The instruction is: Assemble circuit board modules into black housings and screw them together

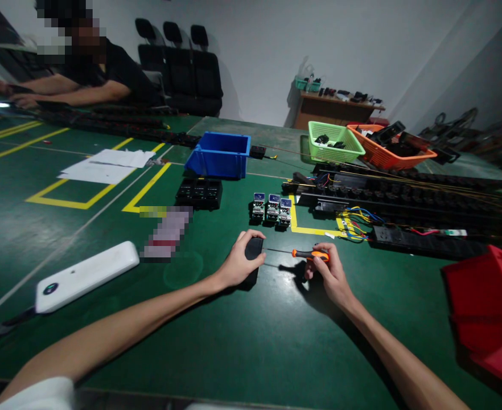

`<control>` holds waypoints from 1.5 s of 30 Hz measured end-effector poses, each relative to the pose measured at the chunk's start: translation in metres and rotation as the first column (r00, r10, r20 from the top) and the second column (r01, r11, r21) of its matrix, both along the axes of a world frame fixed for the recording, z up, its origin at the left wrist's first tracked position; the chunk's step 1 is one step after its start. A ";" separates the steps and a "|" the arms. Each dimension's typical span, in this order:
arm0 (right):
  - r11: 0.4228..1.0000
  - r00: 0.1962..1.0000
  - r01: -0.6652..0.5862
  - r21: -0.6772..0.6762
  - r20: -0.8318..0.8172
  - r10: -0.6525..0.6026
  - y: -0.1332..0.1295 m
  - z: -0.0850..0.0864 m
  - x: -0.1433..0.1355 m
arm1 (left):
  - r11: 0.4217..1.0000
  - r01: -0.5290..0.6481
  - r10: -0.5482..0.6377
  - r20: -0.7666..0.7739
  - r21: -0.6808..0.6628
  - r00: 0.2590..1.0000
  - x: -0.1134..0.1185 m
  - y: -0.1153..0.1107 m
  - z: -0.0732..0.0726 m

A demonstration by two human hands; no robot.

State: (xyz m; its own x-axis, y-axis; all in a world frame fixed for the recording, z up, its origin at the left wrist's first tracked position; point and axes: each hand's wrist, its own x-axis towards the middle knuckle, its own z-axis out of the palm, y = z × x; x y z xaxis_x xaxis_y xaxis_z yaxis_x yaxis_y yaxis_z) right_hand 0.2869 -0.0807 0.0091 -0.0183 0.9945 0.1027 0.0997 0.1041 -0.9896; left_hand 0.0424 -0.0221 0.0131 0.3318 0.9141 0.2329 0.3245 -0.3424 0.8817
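My left hand (pixel 239 261) is wrapped round a small black box (pixel 254 248) and steadies it on the green table. In my right hand (pixel 331 274) is a screwdriver (pixel 311 255) with an orange and black handle. Its thin shaft points left, with the tip close to the side of the black box; whether it touches I cannot tell. Just beyond the box stand several small circuit boards (pixel 272 209) with little screens. Farther left lies a black module block (pixel 198 193).
A blue bin (pixel 221 155) stands at the back, a green basket (pixel 334 142) and an orange basket (pixel 394 149) behind right. Black rails with wires (pixel 404 193) cross the right. A red bin (pixel 485 313) is near right, a white device (pixel 86 277) left. A person sits far left.
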 end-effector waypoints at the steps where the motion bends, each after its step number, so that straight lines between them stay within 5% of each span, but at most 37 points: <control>1: 1.000 1.000 -0.009 0.003 -0.011 0.009 -0.001 0.000 0.000 | 1.000 -0.002 0.002 0.001 0.001 1.000 0.000 0.000 0.000; 17: 1.000 0.993 -0.027 -0.016 -0.111 0.025 0.001 0.000 -0.004 | 1.000 -0.005 0.005 0.013 -0.017 1.000 0.000 -0.001 0.001; 32: 0.998 0.999 0.022 -0.054 0.049 -0.019 0.001 -0.001 0.000 | 1.000 0.007 -0.007 0.007 -0.006 1.000 0.000 0.000 0.001; 39: 0.997 0.984 0.013 0.078 0.178 -0.027 0.000 -0.001 0.005 | 1.000 0.007 -0.007 0.006 -0.005 1.000 0.000 0.001 -0.001; 45: 0.997 0.995 0.002 0.072 0.103 -0.009 0.000 -0.005 0.005 | 1.000 0.005 -0.005 0.006 -0.020 1.000 -0.001 0.002 -0.002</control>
State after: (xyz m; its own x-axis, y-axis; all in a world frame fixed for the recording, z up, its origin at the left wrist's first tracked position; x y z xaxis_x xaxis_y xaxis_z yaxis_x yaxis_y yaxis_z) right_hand 0.2921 -0.0811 0.0044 -0.0273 0.9847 0.1721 0.2011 0.1741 -0.9640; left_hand 0.0416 -0.0200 0.0109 0.3355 0.9169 0.2160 0.3176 -0.3260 0.8904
